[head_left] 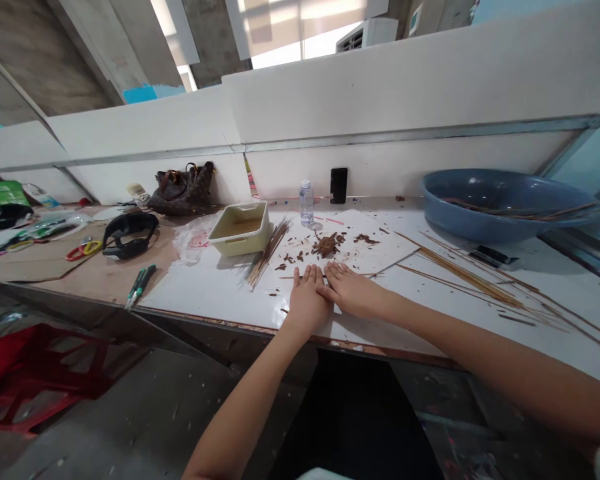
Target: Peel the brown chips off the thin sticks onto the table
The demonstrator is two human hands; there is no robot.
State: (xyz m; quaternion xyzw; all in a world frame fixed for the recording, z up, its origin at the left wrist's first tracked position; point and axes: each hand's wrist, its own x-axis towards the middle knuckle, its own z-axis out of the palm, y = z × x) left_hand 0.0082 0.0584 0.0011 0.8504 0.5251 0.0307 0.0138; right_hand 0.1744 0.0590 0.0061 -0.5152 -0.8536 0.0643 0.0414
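My left hand [309,299] lies flat on the white tabletop, fingers stretched forward. My right hand [354,291] is flat beside it, its thumb side touching or overlapping the left hand. Under the fingertips of both runs a thin stick [373,275], part of it with a darker coat; its middle is hidden by the fingers. Just beyond the fingertips sits a lump of brown dough-like paste [326,246], with small brown pieces [365,238] scattered around it. A bundle of thin sticks [269,253] lies left of the hands, and more long sticks [465,275] lie to the right.
A pale yellow basin [220,243] holds brownish contents. Behind stand a plastic bottle [307,203] and a phone [339,185] against the wall. A large blue basin [480,223] is at right. Pliers [141,285], black goggles-like gear [129,235] and a handbag [183,190] are left.
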